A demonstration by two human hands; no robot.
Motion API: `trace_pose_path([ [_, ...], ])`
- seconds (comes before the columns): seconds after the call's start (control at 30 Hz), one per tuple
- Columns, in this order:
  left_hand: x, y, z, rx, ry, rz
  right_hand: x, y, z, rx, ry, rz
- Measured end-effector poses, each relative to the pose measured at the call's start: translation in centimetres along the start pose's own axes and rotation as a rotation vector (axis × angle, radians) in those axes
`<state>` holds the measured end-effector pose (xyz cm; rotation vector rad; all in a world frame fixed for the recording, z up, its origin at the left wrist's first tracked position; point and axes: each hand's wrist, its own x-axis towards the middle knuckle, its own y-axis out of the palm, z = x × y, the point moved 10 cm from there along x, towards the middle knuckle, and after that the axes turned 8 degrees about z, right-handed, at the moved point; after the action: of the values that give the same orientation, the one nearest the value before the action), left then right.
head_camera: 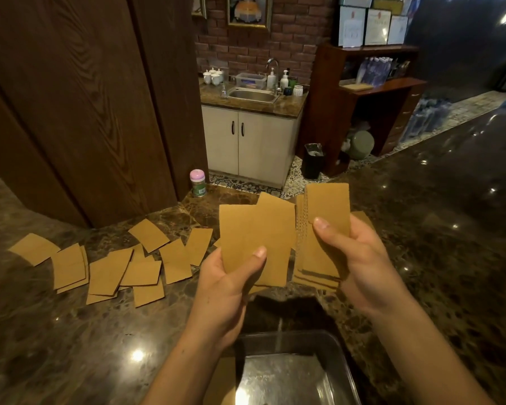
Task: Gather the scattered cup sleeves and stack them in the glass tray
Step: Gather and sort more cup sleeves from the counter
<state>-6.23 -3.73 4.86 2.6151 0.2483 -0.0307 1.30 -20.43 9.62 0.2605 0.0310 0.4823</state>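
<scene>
My left hand [228,285] grips a few flat brown cardboard cup sleeves [254,232], fanned upright above the counter. My right hand [360,258] pinches a thicker stack of sleeves [322,226], edges showing on its left side. Both bundles hang close together, just beyond the glass tray [342,355], which sits on the counter at the bottom of the view between my forearms. A brown sleeve [221,381] lies at the tray's left side. Several more loose sleeves [111,270] lie scattered and overlapping on the dark marble counter to the left.
A small pink-lidded green jar [198,182] stands at the counter's far edge beside a dark wooden panel [79,106]. Beyond the counter are a sink cabinet [251,141], a black bin [313,160] and wooden shelves [374,92]. The polished counter [450,244] runs off to the right.
</scene>
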Motion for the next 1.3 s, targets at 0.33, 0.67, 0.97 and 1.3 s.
trace_pose_path([
  [0.33,-0.2,0.3,2.0,-0.015,-0.185,0.025,-1.0,2.8,6.3,-0.618,-0.351,0.145],
  [0.67,-0.5,-0.5,2.1,-0.14,-0.24,0.05,-7.7,9.0,1.4,-1.643,-0.88,0.778],
  [0.97,0.0,-0.7,0.9,0.288,-0.073,0.081,-1.7,3.4,4.2,-0.713,0.031,0.509],
  [1.3,-0.6,-0.9,0.0,0.092,0.007,-0.013,2.4,1.4,2.6,-0.452,0.156,0.217],
])
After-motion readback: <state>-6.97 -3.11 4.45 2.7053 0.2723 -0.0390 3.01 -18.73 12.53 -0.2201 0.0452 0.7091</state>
